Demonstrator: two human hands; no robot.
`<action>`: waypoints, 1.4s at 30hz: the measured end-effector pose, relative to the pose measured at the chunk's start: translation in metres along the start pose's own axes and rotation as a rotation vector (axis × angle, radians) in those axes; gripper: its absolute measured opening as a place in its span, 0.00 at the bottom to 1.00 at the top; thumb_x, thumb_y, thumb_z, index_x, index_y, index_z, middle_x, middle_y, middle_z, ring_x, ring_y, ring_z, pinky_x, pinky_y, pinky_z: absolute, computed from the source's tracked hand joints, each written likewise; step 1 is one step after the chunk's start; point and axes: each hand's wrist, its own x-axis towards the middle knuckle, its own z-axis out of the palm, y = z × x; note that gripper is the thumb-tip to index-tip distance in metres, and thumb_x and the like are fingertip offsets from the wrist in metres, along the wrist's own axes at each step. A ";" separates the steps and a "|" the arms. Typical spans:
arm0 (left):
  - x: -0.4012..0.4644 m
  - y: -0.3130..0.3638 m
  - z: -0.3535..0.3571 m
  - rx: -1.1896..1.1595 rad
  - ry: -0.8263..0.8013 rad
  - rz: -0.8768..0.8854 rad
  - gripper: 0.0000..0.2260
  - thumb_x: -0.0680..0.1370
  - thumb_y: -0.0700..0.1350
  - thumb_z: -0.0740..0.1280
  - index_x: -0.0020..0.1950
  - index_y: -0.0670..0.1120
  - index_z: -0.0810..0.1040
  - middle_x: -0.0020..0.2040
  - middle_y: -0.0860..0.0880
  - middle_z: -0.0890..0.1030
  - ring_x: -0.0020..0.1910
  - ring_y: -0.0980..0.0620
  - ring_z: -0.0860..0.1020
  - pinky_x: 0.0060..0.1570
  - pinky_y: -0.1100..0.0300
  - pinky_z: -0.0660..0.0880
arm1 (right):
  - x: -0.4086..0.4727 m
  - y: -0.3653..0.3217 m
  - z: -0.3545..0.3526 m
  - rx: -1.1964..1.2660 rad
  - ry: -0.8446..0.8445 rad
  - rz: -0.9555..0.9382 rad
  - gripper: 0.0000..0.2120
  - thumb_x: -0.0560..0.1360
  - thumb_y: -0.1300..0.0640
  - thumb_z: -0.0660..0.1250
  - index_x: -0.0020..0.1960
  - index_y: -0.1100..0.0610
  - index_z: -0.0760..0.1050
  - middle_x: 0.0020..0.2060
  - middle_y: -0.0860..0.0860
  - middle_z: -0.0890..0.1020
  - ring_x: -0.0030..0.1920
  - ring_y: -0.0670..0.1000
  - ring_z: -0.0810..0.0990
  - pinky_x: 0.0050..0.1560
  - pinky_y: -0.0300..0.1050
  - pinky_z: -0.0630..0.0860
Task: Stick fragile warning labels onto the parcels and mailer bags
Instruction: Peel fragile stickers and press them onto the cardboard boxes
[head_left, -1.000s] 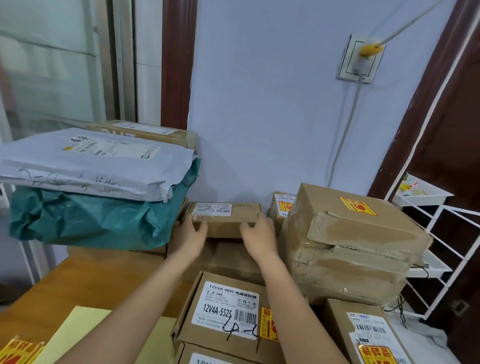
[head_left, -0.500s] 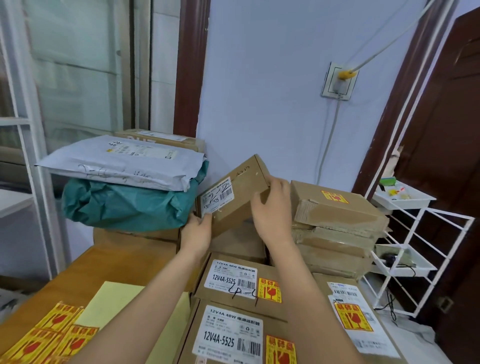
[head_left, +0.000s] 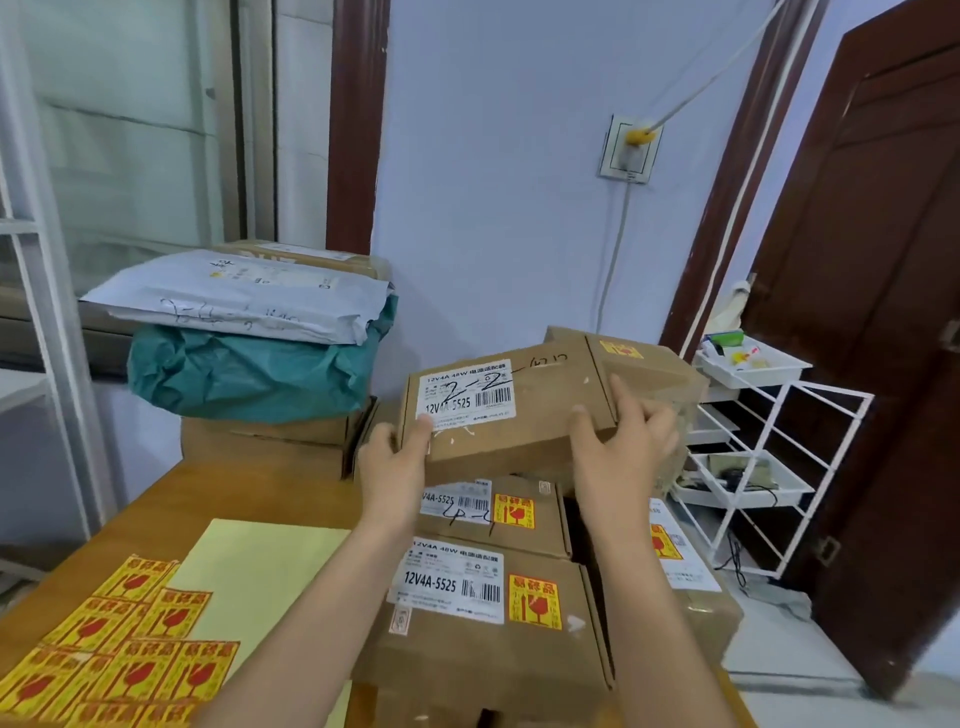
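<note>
A flat brown cardboard box (head_left: 524, 415) with a white shipping label marked "2-2" is held in the air above the stacked parcels. My left hand (head_left: 395, 462) grips its lower left corner and my right hand (head_left: 618, 447) grips its right edge. No fragile sticker shows on its upper face. Below it lie two brown boxes (head_left: 498, 587) with yellow and red fragile stickers (head_left: 535, 600). Loose yellow fragile labels (head_left: 119, 649) lie at the lower left on the wooden table (head_left: 218, 493).
A grey mailer bag (head_left: 234, 296) lies on a teal mailer bag (head_left: 249, 374), both atop boxes at the back left. A taped box with a sticker (head_left: 639, 358) sits behind my right hand. Pale yellow backing paper (head_left: 260, 566) lies near the labels. A white wire rack (head_left: 753, 467) stands right.
I lifted the box off the stack, turned it over from its end-label side to the large "2-2" face, and brought it closer. The camera tilted down, showing more labels.
</note>
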 end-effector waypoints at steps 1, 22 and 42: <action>-0.010 0.002 -0.003 -0.022 -0.006 0.018 0.13 0.77 0.55 0.64 0.45 0.45 0.71 0.51 0.42 0.78 0.46 0.45 0.77 0.44 0.53 0.72 | -0.006 0.003 -0.005 0.020 0.006 0.036 0.24 0.76 0.57 0.65 0.71 0.54 0.67 0.53 0.49 0.63 0.54 0.43 0.57 0.57 0.34 0.55; -0.084 -0.020 -0.058 0.612 -0.048 -0.001 0.15 0.79 0.56 0.58 0.59 0.48 0.70 0.56 0.48 0.73 0.62 0.45 0.66 0.62 0.46 0.63 | -0.120 0.041 -0.041 -0.062 -0.122 0.307 0.20 0.80 0.57 0.60 0.70 0.59 0.65 0.65 0.52 0.72 0.64 0.50 0.69 0.59 0.37 0.63; -0.080 -0.072 -0.211 0.843 0.156 0.270 0.11 0.78 0.43 0.64 0.58 0.42 0.77 0.56 0.45 0.79 0.60 0.45 0.70 0.57 0.51 0.67 | -0.226 -0.021 0.083 0.135 -0.803 -0.251 0.11 0.77 0.58 0.58 0.53 0.58 0.78 0.47 0.48 0.77 0.47 0.42 0.74 0.50 0.39 0.74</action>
